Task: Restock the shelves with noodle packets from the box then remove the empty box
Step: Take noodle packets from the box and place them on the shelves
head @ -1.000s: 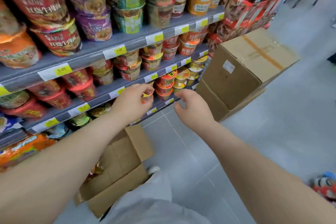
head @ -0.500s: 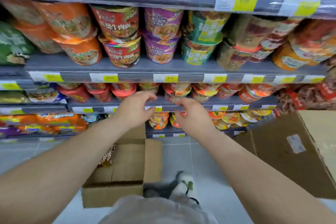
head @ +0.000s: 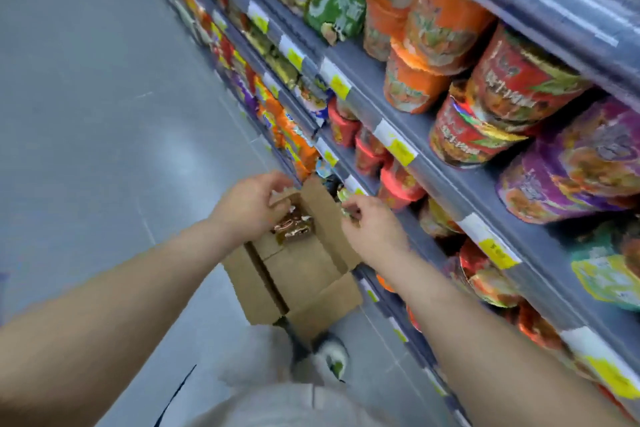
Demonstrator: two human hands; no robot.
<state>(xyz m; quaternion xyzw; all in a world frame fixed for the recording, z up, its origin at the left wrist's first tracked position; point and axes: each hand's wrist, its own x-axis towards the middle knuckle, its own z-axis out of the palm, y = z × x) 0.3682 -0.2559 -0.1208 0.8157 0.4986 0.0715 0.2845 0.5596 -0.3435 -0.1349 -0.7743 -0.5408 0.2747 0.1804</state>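
Observation:
An open cardboard box (head: 304,274) stands on the floor against the foot of the shelves (head: 437,168). Brown noodle packets (head: 294,229) lie in its far end, and the near part shows bare cardboard. My left hand (head: 247,206) hovers over the box's far left corner with its fingers curved and apart, thumb close to the packets. My right hand (head: 374,230) is at the upper edge of the box's raised right flap (head: 323,218), fingers bent. Blur hides whether it grips anything.
The shelves run along the right, full of noodle cups: orange (head: 426,38), red (head: 502,104), purple (head: 571,166). Bagged noodles (head: 294,142) fill the lower shelf beyond the box. Grey floor (head: 86,114) spreads to the left. My shoe (head: 332,355) is just behind the box.
My view has swung left and down from the shelf front to the box. Both hands have dropped from the shelf edge to the open box.

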